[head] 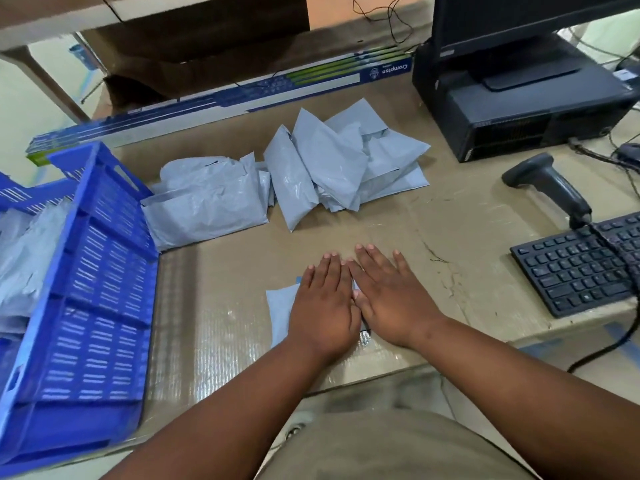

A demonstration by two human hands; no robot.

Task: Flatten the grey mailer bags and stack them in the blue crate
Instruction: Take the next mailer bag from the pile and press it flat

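One desk (pixel 450 237) fills the frame, cardboard-covered and taped at the front. One blue crate (pixel 90 258) sits at the left edge, tilted in this wide view, with grey mailers (pixel 20 251) already lying inside; how many, I cannot tell. One long printed carton (pixel 221 98) runs across the upper middle. One computer box (pixel 512 109) sits upper right with one monitor (pixel 519 22) standing on it. In the centre, one loose pile of grey mailer bags (pixel 311 164), crumpled and overlapping, too tangled to count exactly. One keyboard (pixel 581 265) at the right edge, and one barcode scanner (pixel 550 185) just above it.

Two hands, low centre. The left hand (pixel 322 306) lies palm-down on one single mailer bag (pixel 278 306), fingers (pixel 329 268) straight and together, pressing it onto the desk. The right hand (pixel 391 299) lies flat just beside it, fingers slightly spread, touching the left. The bag shows mainly to the left of the left hand, a grey corner poking out; the rest is hidden beneath both palms. It lies well apart from the pile and to the right of the crate.
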